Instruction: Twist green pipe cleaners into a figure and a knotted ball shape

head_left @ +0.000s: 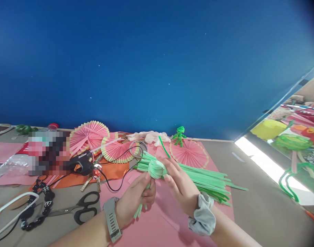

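Note:
My left hand [137, 197] is closed around the stems of a light green pipe-cleaner piece [156, 169], its top wound into a thick round coil. Several stem ends poke out below the fist. My right hand [177, 183] has its fingers bent against the right side of the coil. A loose pipe-cleaner strand [164, 145] rises from behind those fingers; the exact grip on it is partly hidden. Behind and to the right of my hands lies a bundle of green pipe cleaners [205, 180] on pink paper [157, 228].
Black-handled scissors [86, 207], a beaded bracelet [48, 197], keys [97, 171] and a black glue gun [82, 163] lie left. Pink pleated paper fans [88, 137] and a small green pipe-cleaner figure [179, 135] stand near the blue panel [157, 68].

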`<action>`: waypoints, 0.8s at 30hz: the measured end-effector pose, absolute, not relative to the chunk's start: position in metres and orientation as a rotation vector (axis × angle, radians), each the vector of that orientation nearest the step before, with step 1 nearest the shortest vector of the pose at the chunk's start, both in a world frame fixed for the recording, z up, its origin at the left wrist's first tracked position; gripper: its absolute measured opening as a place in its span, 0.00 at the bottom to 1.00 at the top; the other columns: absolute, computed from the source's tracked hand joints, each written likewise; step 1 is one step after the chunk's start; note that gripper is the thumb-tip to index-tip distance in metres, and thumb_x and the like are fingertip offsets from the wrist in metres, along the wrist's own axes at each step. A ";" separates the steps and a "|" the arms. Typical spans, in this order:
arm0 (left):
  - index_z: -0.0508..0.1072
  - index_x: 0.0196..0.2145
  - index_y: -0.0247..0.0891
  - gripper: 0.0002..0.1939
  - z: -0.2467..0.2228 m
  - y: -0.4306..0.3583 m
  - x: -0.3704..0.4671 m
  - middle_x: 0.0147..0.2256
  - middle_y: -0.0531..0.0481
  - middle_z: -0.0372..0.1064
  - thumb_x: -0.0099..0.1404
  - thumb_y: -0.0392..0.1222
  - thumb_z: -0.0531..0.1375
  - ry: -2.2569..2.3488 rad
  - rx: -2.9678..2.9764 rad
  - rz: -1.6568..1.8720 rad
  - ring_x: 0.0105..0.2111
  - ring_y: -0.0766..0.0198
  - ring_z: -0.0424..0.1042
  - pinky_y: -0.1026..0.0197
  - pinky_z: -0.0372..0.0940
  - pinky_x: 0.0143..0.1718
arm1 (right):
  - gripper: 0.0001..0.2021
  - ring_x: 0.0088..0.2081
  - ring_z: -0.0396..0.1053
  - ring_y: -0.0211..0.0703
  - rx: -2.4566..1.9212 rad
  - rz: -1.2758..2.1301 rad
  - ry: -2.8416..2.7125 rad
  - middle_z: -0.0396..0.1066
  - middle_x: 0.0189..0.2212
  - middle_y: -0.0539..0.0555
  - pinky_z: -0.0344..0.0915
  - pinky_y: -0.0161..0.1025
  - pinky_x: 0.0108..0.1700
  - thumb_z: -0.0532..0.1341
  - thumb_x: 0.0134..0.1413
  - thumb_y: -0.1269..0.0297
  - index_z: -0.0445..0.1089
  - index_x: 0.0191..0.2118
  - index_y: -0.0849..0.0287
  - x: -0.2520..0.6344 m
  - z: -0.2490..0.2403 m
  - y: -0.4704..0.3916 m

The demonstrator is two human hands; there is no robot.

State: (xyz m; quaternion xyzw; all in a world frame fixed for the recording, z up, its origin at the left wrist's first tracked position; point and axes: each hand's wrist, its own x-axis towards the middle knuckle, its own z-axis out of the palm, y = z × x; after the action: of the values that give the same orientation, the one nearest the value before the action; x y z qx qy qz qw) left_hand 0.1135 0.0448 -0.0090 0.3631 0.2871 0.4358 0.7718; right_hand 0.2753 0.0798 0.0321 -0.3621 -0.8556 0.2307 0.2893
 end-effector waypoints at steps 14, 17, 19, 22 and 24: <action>0.56 0.25 0.39 0.18 -0.018 0.038 0.116 0.18 0.61 0.44 0.66 0.54 0.45 0.572 0.837 0.807 0.16 0.73 0.44 0.67 0.49 0.19 | 0.15 0.27 0.67 0.42 -1.014 0.560 -2.238 0.68 0.29 0.55 0.65 0.38 0.31 0.40 0.61 0.62 0.56 0.48 0.60 0.265 -0.012 0.071; 0.56 0.25 0.39 0.19 -0.020 0.038 0.117 0.18 0.61 0.44 0.66 0.54 0.44 0.602 0.849 0.821 0.16 0.73 0.44 0.66 0.51 0.20 | 0.14 0.27 0.67 0.43 -1.050 0.561 -2.221 0.69 0.29 0.55 0.64 0.38 0.31 0.42 0.60 0.64 0.57 0.46 0.60 0.264 -0.012 0.069; 0.55 0.24 0.39 0.19 -0.020 0.038 0.117 0.18 0.61 0.44 0.66 0.55 0.43 0.623 0.850 0.833 0.15 0.73 0.44 0.66 0.52 0.20 | 0.13 0.29 0.68 0.43 -1.075 0.582 -2.217 0.69 0.30 0.55 0.65 0.38 0.32 0.42 0.60 0.66 0.57 0.47 0.59 0.262 -0.010 0.069; 0.55 0.24 0.40 0.19 -0.017 0.038 0.118 0.19 0.61 0.45 0.66 0.54 0.43 0.664 0.844 0.864 0.16 0.73 0.45 0.66 0.51 0.20 | 0.14 0.37 0.68 0.44 -1.072 0.649 -2.184 0.68 0.36 0.56 0.65 0.39 0.38 0.43 0.61 0.65 0.54 0.51 0.58 0.260 -0.004 0.070; 0.56 0.26 0.39 0.17 -0.012 0.039 0.118 0.19 0.61 0.45 0.67 0.53 0.43 0.694 0.826 0.907 0.17 0.72 0.45 0.67 0.50 0.20 | 0.15 0.42 0.66 0.44 -1.093 0.666 -2.054 0.66 0.41 0.57 0.63 0.41 0.43 0.42 0.62 0.63 0.51 0.53 0.57 0.260 -0.001 0.071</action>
State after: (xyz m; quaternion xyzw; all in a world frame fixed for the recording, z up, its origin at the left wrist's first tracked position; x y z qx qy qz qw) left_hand 0.1180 0.0389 -0.0119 0.3798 0.3191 0.4169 0.7617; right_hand 0.2599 0.0711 -0.0013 -0.4227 -0.7942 0.2574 0.3527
